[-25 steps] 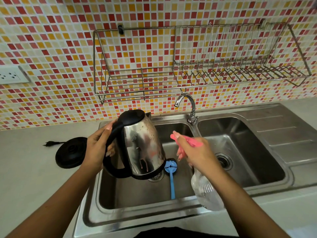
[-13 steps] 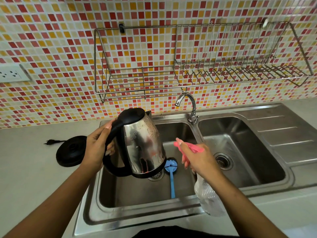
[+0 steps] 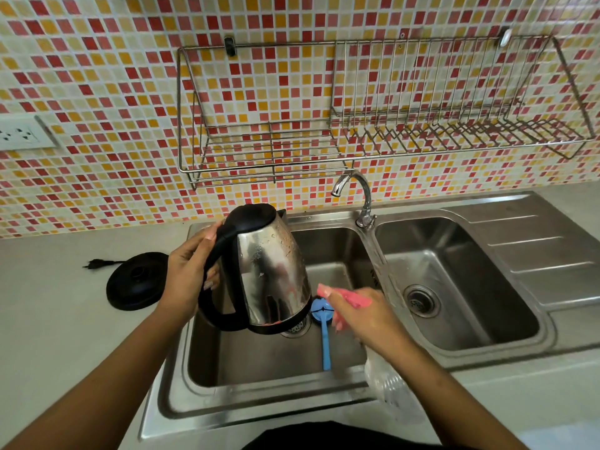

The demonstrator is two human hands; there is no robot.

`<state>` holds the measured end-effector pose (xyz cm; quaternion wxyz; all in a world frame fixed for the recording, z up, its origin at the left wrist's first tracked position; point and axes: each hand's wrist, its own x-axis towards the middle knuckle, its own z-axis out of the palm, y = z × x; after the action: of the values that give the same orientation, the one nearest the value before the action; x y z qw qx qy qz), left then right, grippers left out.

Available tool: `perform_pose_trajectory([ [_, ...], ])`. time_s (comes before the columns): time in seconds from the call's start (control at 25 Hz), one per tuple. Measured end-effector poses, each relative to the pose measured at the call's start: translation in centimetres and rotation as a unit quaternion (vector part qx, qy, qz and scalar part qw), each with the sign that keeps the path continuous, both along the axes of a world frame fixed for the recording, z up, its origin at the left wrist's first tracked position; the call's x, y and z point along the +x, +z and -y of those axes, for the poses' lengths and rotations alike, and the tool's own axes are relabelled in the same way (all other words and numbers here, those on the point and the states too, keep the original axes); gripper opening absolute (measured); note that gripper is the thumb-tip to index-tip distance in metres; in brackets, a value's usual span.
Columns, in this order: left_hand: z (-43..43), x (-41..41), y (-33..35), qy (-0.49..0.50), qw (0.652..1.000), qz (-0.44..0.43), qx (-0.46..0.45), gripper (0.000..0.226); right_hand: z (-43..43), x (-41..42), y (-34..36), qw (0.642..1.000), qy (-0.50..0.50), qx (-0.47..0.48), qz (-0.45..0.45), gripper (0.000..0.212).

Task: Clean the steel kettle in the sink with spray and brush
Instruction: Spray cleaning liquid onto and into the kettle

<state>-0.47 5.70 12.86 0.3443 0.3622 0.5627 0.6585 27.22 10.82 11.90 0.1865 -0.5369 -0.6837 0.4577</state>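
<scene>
In the head view, the left hand [image 3: 186,274] is closed around the black handle of the steel kettle [image 3: 271,271] and holds it above the left basin of the sink [image 3: 259,407]. The kettle stands almost upright, its top leaning a little to the left, its spout pointing to the wall. The right hand [image 3: 367,315] grips the pink head of the spray bottle [image 3: 389,388], nozzle toward the kettle. The blue brush [image 3: 324,332] lies in the basin, handle toward the person. The black base [image 3: 138,280] sits on the counter [image 3: 48,336].
</scene>
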Motion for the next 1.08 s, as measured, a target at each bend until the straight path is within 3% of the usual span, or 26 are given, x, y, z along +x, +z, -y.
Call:
perform_pose_trajectory([
  [0.12,0.0,0.1,-0.3,0.009,1.000,-0.011,-0.005,0.030,1.0,0.0,-1.4,0.999,-0.033,-0.006,0.013,0.068],
  [0.28,-0.2,1.2,-1.2,0.017,0.998,-0.054,-0.021,0.029,1.3,0.8,-2.1,0.996,-0.072,-0.050,-0.032,0.062],
  [0.68,0.3,4.2,-8.1,0.047,0.981,-0.146,-0.119,0.020,3.2,2.9,-2.3,0.986,-0.143,-0.083,-0.034,0.053],
  [0.84,1.0,5.6,-9.9,0.024,0.972,-0.176,-0.153,0.026,3.8,3.2,-2.2,0.984,-0.151,-0.091,-0.027,0.051],
  [1.08,3.6,7.6,-11.2,-0.061,0.961,-0.233,-0.136,0.039,3.7,3.4,-2.0,0.982,-0.151,-0.091,-0.068,0.047],
])
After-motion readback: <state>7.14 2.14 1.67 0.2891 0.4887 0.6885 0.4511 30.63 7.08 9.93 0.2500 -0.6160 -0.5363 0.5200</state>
